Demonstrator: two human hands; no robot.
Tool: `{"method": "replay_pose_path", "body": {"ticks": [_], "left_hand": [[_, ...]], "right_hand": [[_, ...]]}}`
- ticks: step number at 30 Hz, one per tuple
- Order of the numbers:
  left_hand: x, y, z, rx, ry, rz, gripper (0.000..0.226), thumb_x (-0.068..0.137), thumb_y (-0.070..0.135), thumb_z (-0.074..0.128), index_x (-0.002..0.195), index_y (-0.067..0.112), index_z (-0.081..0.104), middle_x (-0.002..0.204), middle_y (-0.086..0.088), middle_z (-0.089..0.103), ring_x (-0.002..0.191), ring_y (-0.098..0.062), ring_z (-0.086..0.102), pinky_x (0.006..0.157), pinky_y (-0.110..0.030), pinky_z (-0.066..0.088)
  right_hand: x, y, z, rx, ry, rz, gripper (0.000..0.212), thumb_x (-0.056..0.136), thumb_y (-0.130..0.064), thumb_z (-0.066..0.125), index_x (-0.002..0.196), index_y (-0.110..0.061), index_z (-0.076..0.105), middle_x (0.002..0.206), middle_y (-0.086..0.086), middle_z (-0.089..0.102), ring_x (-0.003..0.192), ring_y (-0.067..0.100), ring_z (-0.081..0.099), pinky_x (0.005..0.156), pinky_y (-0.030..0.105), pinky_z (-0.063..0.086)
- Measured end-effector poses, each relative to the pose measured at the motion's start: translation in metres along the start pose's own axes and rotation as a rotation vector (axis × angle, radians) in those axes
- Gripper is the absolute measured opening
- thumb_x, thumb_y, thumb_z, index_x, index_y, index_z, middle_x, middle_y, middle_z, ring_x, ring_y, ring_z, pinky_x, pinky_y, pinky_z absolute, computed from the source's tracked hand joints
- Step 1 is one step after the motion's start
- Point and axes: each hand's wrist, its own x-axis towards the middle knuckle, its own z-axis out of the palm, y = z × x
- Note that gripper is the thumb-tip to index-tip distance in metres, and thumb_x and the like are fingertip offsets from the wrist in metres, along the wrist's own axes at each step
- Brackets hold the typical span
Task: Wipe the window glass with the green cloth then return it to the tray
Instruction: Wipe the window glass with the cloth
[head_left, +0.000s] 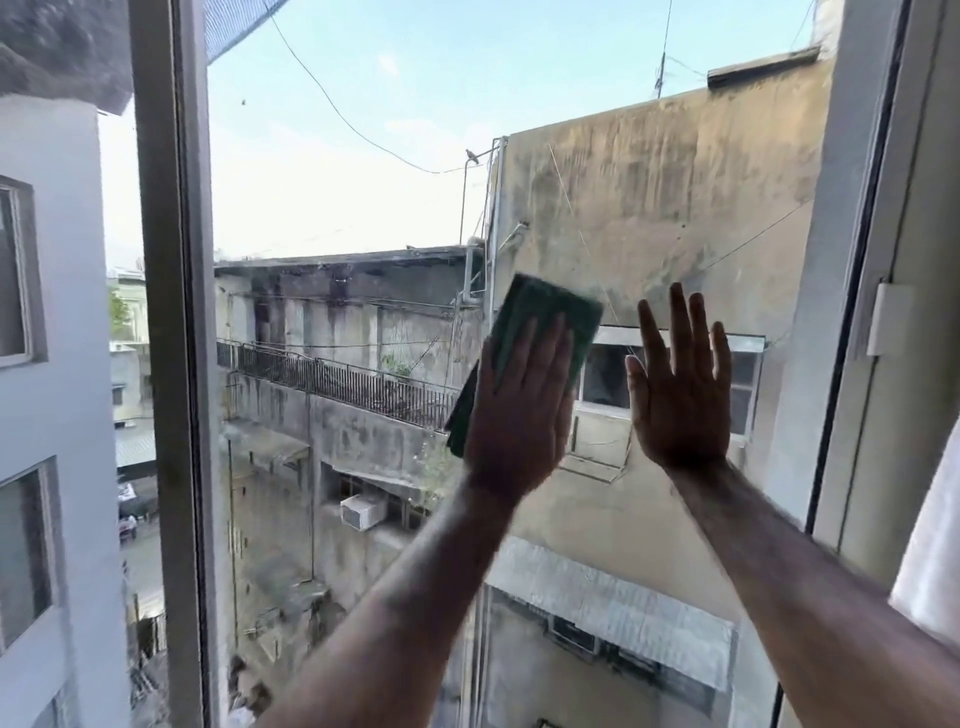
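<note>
The green cloth (540, 322) is flat on the window glass (363, 208), near the middle of the pane. It looks soft, thick and folded into a long shape. Its long side tilts, low at the left and high at the right. The left hand (519, 410) lies right on top of it, fingers (545, 353) straight and close together, pressing it to the glass. So the left hand is the one that can slide the cloth. The right hand (680, 395) is just beside it on the right, apart from the cloth, fingers spread wide, holding nothing. The glass is smooth and clear. A pale window frame (171, 312) stands at the left. No tray is in view.
</note>
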Motion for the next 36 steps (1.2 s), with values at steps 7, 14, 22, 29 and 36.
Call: {"method": "replay_pose_path", "body": {"ticks": [7, 14, 22, 29, 36], "left_hand": [[-0.068, -0.122, -0.055, 0.114, -0.103, -0.309, 0.06, 0.111, 0.031, 0.029, 0.165, 0.007, 0.019, 0.175, -0.016, 0.016, 0.164, -0.032, 0.01, 0.13, -0.062, 0.022], [0.079, -0.132, -0.063, 0.111, 0.215, -0.61, 0.057, 0.113, 0.023, 0.016, 0.166, 0.006, 0.009, 0.176, -0.016, 0.009, 0.165, -0.031, 0.005, 0.134, -0.047, 0.012], [-0.034, -0.023, -0.003, 0.068, -0.104, 0.145, 0.062, 0.11, 0.033, 0.036, 0.167, 0.015, 0.017, 0.177, -0.007, 0.015, 0.165, -0.026, 0.009, 0.132, -0.059, 0.019], [-0.021, -0.135, -0.067, 0.169, -0.045, -0.304, 0.06, 0.11, 0.028, 0.033, 0.166, 0.01, 0.019, 0.175, -0.014, 0.017, 0.164, -0.031, 0.014, 0.13, -0.063, 0.017], [0.105, -0.1, -0.067, 0.075, 0.198, -0.536, 0.058, 0.112, 0.019, 0.024, 0.167, 0.012, 0.009, 0.177, -0.009, 0.009, 0.165, -0.025, 0.004, 0.135, -0.047, 0.01]], "right_hand": [[-0.001, -0.003, 0.0, 0.014, -0.019, 0.005, 0.059, 0.116, -0.036, 0.033, 0.172, -0.022, 0.019, 0.181, 0.013, 0.015, 0.169, 0.031, 0.013, 0.138, 0.05, 0.014], [-0.001, -0.005, 0.0, 0.018, -0.029, 0.017, 0.059, 0.116, -0.037, 0.031, 0.172, -0.022, 0.018, 0.181, 0.013, 0.015, 0.169, 0.032, 0.013, 0.137, 0.053, 0.017], [-0.001, 0.0, 0.001, 0.017, 0.001, -0.002, 0.06, 0.116, -0.035, 0.037, 0.172, -0.022, 0.021, 0.181, 0.013, 0.017, 0.169, 0.031, 0.015, 0.136, 0.054, 0.021], [0.0, -0.004, -0.002, 0.023, -0.028, 0.021, 0.059, 0.116, -0.037, 0.034, 0.172, -0.023, 0.021, 0.181, 0.012, 0.017, 0.169, 0.03, 0.013, 0.136, 0.053, 0.019], [0.0, -0.002, 0.001, 0.011, -0.024, 0.023, 0.059, 0.116, -0.036, 0.033, 0.172, -0.023, 0.02, 0.181, 0.013, 0.016, 0.169, 0.03, 0.013, 0.137, 0.052, 0.017]]}}
